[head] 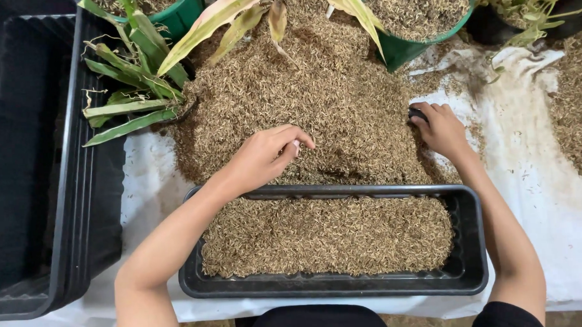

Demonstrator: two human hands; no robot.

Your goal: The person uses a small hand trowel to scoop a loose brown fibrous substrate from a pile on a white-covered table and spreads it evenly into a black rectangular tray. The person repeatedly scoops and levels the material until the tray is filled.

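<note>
Head view: the left hand (265, 156) rests on the heap of rice husk (314, 92), fingers curled loosely inward, clamped on nothing visible. The right hand (439, 127) lies at the heap's right edge, fingers closed over a small dark object (417, 114) of unclear kind. The two hands are well apart. A black rectangular tray (471, 241), partly filled with husk, sits just in front of the heap on the white sheet (543, 193).
</note>
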